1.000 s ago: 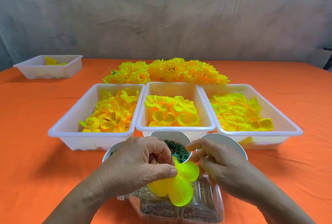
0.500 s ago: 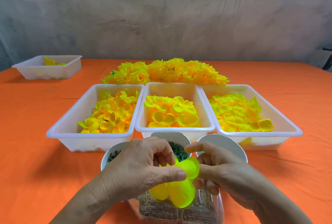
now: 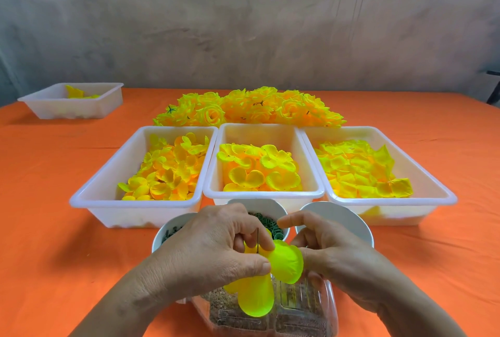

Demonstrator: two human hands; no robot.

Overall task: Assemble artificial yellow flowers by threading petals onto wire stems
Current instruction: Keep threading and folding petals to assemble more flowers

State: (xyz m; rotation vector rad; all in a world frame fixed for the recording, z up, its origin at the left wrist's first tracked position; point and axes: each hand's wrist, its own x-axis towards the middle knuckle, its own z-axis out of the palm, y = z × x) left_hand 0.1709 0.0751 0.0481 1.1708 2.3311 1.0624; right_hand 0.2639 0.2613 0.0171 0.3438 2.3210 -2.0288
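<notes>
The left hand (image 3: 216, 251) pinches the wire stem (image 3: 257, 239) and the yellow petal piece (image 3: 285, 262) at its base, the right hand (image 3: 334, 257) curls behind one lobe, grip hidden; a slack pinch could, I judge, let that piece slip off into the clear tray (image 3: 311, 309) below.

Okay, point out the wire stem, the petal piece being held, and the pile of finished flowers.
wire stem (image 3: 257, 239), head view, its bare upright tip
petal piece (image 3: 286, 261), head view, its upper right lobe
finished flowers (image 3: 251, 106), head view, middle of the heap
</notes>
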